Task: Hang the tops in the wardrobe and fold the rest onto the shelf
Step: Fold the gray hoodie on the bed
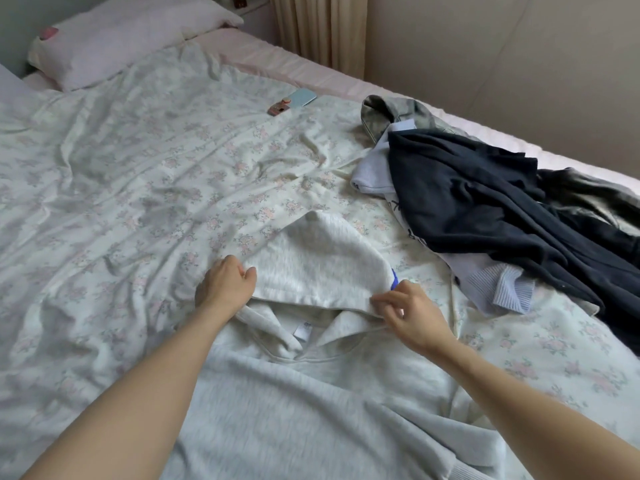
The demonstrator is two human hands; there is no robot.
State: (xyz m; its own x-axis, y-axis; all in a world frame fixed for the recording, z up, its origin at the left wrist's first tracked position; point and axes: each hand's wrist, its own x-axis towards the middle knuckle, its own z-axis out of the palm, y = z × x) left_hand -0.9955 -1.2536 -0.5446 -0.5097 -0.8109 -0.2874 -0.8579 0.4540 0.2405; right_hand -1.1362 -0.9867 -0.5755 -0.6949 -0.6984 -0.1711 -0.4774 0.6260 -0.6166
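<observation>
A light grey hoodie [311,403] lies spread on the bed with its hood [322,265] pointing away from me. My left hand [225,289] grips the left edge of the hood opening. My right hand [408,310] pinches the right edge of the hood, beside a small blue mark. A white label shows inside the neck. To the right lies a heap of clothes: a dark navy garment [485,209] on top, a pale blue knitted top [498,285] under it, and a grey-green piece [391,114] at the back.
The bed has a floral sheet [156,174] and a pillow [114,39] at the far left. A phone [301,97] and a small pink object [278,108] lie on the sheet. A beige curtain [322,26] and the wall run behind the bed.
</observation>
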